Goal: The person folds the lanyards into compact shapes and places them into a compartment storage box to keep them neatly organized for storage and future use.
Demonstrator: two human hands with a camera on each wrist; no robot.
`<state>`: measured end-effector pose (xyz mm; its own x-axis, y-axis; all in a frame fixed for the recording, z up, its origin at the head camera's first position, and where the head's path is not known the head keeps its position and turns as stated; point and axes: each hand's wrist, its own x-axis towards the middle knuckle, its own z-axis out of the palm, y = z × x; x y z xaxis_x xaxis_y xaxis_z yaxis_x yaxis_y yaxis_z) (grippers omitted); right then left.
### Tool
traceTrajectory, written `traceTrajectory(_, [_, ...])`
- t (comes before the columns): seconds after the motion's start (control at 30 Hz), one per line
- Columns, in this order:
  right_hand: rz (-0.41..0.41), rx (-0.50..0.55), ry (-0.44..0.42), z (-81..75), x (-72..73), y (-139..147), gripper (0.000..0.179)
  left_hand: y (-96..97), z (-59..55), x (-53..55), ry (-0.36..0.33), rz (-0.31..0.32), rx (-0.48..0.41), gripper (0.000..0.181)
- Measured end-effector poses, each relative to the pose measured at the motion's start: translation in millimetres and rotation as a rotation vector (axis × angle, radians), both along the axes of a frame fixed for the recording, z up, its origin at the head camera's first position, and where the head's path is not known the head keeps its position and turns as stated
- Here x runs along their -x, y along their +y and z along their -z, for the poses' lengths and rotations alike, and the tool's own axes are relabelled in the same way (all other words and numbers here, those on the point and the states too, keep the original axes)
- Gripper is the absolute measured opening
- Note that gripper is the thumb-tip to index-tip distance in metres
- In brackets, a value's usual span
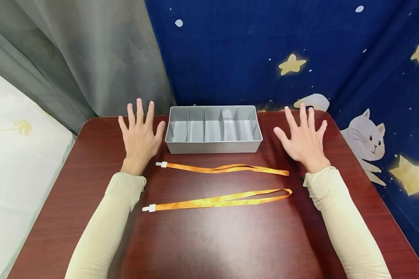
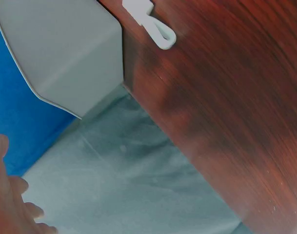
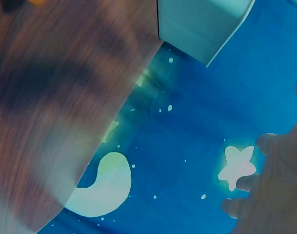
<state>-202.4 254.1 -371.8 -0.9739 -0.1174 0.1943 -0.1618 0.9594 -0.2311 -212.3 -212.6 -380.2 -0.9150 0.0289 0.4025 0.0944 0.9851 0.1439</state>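
Observation:
In the head view my left hand (image 1: 139,141) is spread with straight fingers, just left of a grey divided box (image 1: 214,147). On the box's other side my right hand (image 1: 304,141) is spread the same way, holding nothing. The box has several compartments, with no contents showing. In front of it lies an orange lanyard (image 1: 195,169) with a white clip (image 1: 163,164) at its left end. Nearer to me is a second, yellow-orange lanyard (image 1: 192,203), its white clip (image 1: 151,208) also at the left and its loop opened at the right.
The dark red wooden table (image 1: 209,240) has rounded far corners. Behind it hang a grey curtain (image 1: 101,58) and a blue curtain (image 1: 230,50) with stars and a cat printed on it. White cloth (image 1: 17,155) lies along the left side.

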Motion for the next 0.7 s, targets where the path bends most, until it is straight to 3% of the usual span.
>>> traceTrajectory(0.17, [-0.020,0.005,-0.023,5.1,-2.2,-2.0,0.076,11.0,1.1,-5.4,0.045,0.058,-0.017,0.066])
traceTrajectory(0.33, [-0.038,0.002,-0.047,4.9,-6.8,-5.6,0.076,28.8,2.7,-13.1,0.118,0.155,-0.012,0.064])
traceTrajectory(0.7, [-0.093,-0.021,-0.107,9.1,-19.2,-12.5,0.078,79.6,8.9,-28.9,0.235,0.460,0.051,0.058])
